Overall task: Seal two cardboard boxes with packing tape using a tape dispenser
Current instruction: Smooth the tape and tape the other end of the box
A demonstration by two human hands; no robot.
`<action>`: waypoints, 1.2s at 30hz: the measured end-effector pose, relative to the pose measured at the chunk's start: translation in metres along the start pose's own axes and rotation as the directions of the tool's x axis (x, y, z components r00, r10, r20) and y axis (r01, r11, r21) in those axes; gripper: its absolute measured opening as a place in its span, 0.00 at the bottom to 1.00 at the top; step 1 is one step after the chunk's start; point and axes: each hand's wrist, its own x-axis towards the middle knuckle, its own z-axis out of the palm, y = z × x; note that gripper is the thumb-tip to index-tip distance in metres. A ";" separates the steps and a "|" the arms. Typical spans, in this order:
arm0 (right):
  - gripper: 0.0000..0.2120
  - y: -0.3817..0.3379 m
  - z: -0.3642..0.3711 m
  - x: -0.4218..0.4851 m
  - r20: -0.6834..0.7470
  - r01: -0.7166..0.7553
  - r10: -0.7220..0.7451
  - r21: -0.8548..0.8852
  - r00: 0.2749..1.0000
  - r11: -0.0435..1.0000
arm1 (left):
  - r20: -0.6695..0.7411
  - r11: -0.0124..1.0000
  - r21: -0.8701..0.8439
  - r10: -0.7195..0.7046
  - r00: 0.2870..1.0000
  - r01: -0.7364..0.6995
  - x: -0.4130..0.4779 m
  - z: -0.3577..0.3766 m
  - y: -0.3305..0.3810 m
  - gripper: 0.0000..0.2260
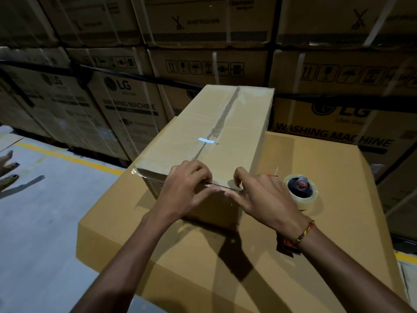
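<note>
A long brown cardboard box (228, 123) lies on top of a larger flat cardboard box (316, 168), with a strip of clear tape running down its top seam. My left hand (187, 188) and my right hand (259, 195) both press with fingers and thumbs on the box's near top edge, where the tape folds over the end. Neither hand holds a separate object. The tape dispenser (301, 190), with a clear tape roll and a red hub, rests on the larger box just right of my right hand, apart from it.
Stacks of strapped washing machine cartons (126, 105) form a wall behind and to the right. Grey floor with a yellow line (67, 157) lies on the left. Another person's hand (8, 170) reaches in at the far left edge.
</note>
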 end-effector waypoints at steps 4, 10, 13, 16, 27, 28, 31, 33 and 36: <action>0.17 0.005 0.004 -0.001 0.027 0.037 -0.039 0.078 0.999 0.996 | -0.045 0.993 0.081 0.094 0.995 -0.090 0.003 0.007 -0.010 0.21; 0.21 0.018 0.015 -0.009 -0.033 0.132 -0.128 0.163 0.991 0.978 | -0.065 0.967 0.095 0.242 0.968 -0.236 0.012 0.006 -0.021 0.20; 0.19 0.015 0.020 -0.014 -0.087 0.083 -0.064 0.237 0.994 0.968 | -0.030 0.960 0.066 0.276 0.961 -0.273 0.016 0.003 -0.026 0.18; 0.15 0.009 0.023 -0.020 -0.064 -0.083 0.139 0.538 0.988 0.839 | 0.009 0.958 0.050 0.282 0.960 -0.282 0.018 0.001 -0.029 0.18; 0.24 0.012 0.013 -0.026 -0.032 -0.166 0.192 0.381 0.981 0.909 | 0.164 0.950 0.056 0.295 0.941 -0.308 0.017 -0.008 -0.036 0.23; 0.25 0.011 0.008 -0.023 -0.090 -0.098 0.137 0.344 0.986 0.934 | 0.183 0.947 0.062 0.298 0.937 -0.314 0.014 -0.009 -0.039 0.27; 0.19 -0.004 -0.006 -0.007 -0.253 0.107 -0.064 0.162 0.965 0.981 | 0.149 0.968 0.079 0.224 0.963 -0.238 -0.002 -0.017 -0.058 0.35; 0.14 -0.017 -0.005 0.008 -0.263 0.179 -0.159 0.054 0.951 0.982 | 0.056 0.996 0.040 0.079 0.995 -0.082 -0.015 -0.024 -0.075 0.31; 0.09 -0.039 0.009 0.031 -0.176 0.246 -0.242 0.002 0.954 0.969 | -0.162 0.990 -0.020 -0.141 0.977 0.140 -0.033 -0.034 -0.099 0.23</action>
